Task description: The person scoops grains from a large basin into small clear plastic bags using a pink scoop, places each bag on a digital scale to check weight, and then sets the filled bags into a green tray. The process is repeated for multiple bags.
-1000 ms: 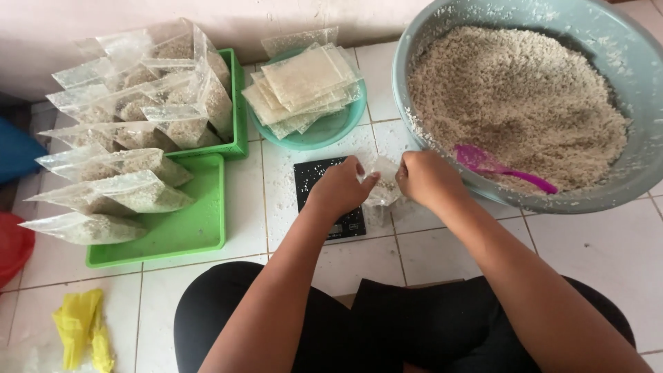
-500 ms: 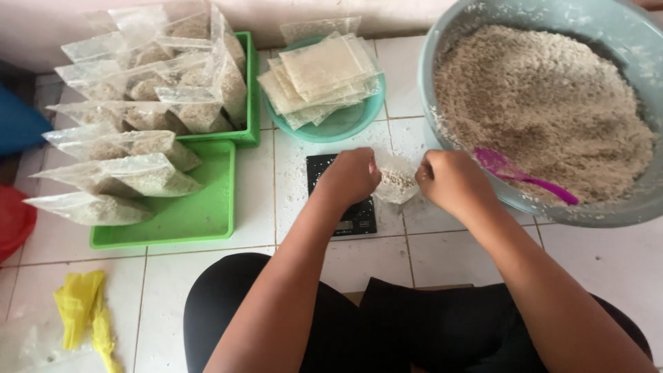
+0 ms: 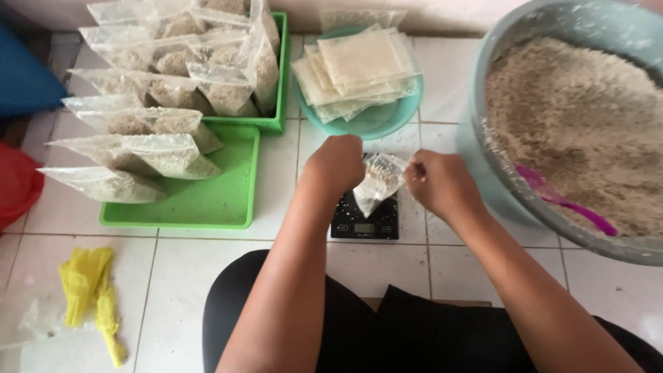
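Both hands on one small clear bag of grain: left hand and right hand pinch its top edges, bag hanging tilted just above black scale on tiled floor. Green trays of filled bags left, big grain basin right

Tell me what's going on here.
A person seated on a tiled floor holds a small clear bag of grain between the left hand and right hand, over a black scale. Filled bags lie on green trays; a big basin of grain sits on the right.
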